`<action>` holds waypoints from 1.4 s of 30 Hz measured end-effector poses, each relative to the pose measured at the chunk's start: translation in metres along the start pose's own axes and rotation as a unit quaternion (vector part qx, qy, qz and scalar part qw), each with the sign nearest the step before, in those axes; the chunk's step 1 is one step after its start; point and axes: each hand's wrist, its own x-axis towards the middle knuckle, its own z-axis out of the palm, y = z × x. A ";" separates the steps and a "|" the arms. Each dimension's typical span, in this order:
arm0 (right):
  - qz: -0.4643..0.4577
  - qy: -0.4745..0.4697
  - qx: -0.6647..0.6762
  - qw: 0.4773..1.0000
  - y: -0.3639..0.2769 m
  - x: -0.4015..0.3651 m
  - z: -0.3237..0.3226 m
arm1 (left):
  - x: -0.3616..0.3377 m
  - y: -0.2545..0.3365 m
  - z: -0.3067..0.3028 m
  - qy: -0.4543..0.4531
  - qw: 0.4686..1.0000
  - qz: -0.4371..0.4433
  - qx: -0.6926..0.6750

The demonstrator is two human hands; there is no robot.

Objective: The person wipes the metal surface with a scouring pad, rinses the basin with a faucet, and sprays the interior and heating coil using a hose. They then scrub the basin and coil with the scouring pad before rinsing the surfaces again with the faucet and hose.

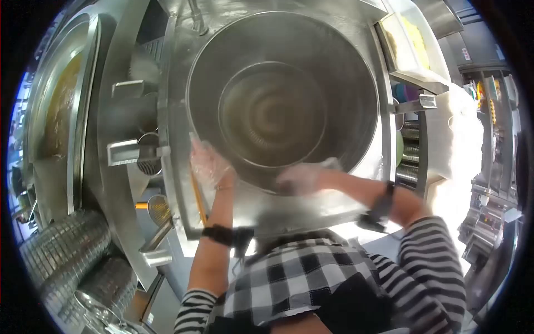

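A large round metal pot stands on a steel surface, with cloudy liquid at its bottom. My left hand, in a clear plastic glove, is at the pot's lower left rim, its fingers apart and nothing visible in them. Over the near rim is my right hand, also gloved and smeared by motion; its fingers and anything in them cannot be made out. An orange-brown stick lies on the steel surface just below my left hand.
At the far left is a pan of brown liquid. A strainer with an orange handle hangs left of the surface. Ridged metal cylinders are at the lower left. A white container with yellow contents sits at the upper right.
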 end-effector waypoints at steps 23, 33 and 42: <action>0.283 0.347 -0.104 0.888 0.031 -0.107 0.124 | -0.061 -0.076 -0.110 -0.288 0.934 -0.061 0.204; 0.253 0.338 -0.165 0.891 0.027 -0.094 0.127 | -0.084 -0.120 -0.149 -0.195 0.977 0.021 0.087; 0.326 0.353 -0.187 0.857 0.161 -0.184 0.030 | -0.127 -0.174 -0.174 -0.189 0.981 -0.025 0.020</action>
